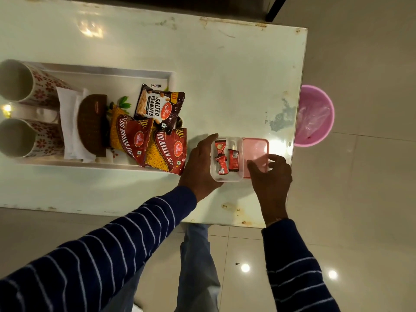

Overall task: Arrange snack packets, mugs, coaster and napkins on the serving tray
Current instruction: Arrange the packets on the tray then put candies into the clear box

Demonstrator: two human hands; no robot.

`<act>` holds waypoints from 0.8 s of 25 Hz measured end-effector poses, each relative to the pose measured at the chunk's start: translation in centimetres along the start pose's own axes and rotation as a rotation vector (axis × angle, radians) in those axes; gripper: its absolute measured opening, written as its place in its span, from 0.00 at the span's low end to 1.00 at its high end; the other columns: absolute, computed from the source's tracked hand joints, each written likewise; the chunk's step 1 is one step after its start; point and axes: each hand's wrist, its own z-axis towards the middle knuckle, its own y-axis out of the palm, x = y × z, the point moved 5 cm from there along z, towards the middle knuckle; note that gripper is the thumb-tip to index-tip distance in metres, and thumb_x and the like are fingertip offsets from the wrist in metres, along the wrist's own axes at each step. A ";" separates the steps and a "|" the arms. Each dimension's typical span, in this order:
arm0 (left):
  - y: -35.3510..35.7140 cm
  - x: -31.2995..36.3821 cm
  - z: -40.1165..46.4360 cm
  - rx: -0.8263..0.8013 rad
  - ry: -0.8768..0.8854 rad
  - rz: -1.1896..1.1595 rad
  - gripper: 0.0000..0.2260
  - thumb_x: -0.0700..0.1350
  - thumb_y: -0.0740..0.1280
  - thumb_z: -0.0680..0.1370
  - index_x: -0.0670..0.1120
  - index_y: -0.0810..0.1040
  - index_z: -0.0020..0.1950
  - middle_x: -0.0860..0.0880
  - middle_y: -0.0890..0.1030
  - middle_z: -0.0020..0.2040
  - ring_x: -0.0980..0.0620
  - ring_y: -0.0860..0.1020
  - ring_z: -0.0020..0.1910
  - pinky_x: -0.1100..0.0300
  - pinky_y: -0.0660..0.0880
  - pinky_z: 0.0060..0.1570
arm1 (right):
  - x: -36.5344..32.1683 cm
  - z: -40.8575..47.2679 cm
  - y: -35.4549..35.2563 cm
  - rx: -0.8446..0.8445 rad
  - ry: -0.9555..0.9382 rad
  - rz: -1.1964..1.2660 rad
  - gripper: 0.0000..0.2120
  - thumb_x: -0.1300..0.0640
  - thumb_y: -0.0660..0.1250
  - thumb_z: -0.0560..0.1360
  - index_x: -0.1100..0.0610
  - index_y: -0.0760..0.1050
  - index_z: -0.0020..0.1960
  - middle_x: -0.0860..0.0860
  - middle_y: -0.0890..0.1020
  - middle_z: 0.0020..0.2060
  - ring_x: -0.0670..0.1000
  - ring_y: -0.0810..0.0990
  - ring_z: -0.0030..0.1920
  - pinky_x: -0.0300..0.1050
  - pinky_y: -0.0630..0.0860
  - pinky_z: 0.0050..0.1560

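Lid (256, 152) lies right of box (227, 159), tray (139, 74) left.

Likely a home dining corner: worn glossy table (225, 75), tiled floor (360, 199), pink bin (315, 115)

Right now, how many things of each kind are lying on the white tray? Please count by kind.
Mugs: 2
Napkins: 1 white stack, number of sheets unclear
Coaster: 1, brown
Peanut packet: 1
Bhujia sev packets: 2
Total on the tray: 7, counting the napkin stack as one.
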 end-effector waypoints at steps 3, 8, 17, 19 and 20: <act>-0.2 -0.1 0.2 -0.001 0.012 -0.008 0.49 0.49 0.83 0.62 0.52 0.57 0.75 0.48 0.69 0.70 0.51 0.71 0.67 0.49 0.78 0.60 | 0.2 -0.2 1.2 -0.049 0.141 0.028 0.33 0.46 0.77 0.69 0.58 0.69 0.66 0.57 0.78 0.60 0.58 0.75 0.62 0.49 0.72 0.62; -0.3 -0.2 0.4 -0.012 0.014 0.000 0.49 0.48 0.83 0.62 0.52 0.57 0.75 0.49 0.70 0.69 0.52 0.71 0.66 0.49 0.77 0.60 | -0.2 0.0 0.0 -0.139 0.091 0.219 0.10 0.51 0.72 0.74 0.57 0.76 0.42 0.48 0.80 0.37 0.48 0.78 0.40 0.39 0.74 0.38; -0.4 0.5 0.0 0.032 0.007 0.011 0.36 0.37 0.69 0.74 0.50 0.56 0.77 0.44 0.66 0.73 0.45 0.68 0.70 0.50 0.72 0.66 | -3.6 -5.4 4.7 -0.176 -0.392 0.041 0.16 0.46 0.70 0.76 0.56 0.71 0.54 0.57 0.71 0.67 0.57 0.73 0.63 0.39 0.69 0.53; -0.2 0.5 0.0 -0.102 -0.006 -0.041 0.45 0.39 0.77 0.69 0.46 0.53 0.78 0.44 0.62 0.75 0.47 0.64 0.73 0.53 0.68 0.69 | -3.3 -5.4 5.4 -0.119 -0.409 0.012 0.18 0.45 0.67 0.78 0.56 0.70 0.59 0.57 0.69 0.70 0.58 0.72 0.65 0.42 0.70 0.55; -0.1 0.6 0.0 -0.147 -0.004 -0.044 0.49 0.40 0.80 0.66 0.45 0.51 0.78 0.44 0.60 0.76 0.47 0.62 0.74 0.56 0.66 0.69 | -3.2 -5.3 5.6 -0.094 -0.413 0.002 0.20 0.44 0.65 0.78 0.56 0.68 0.62 0.57 0.69 0.71 0.58 0.72 0.65 0.44 0.73 0.56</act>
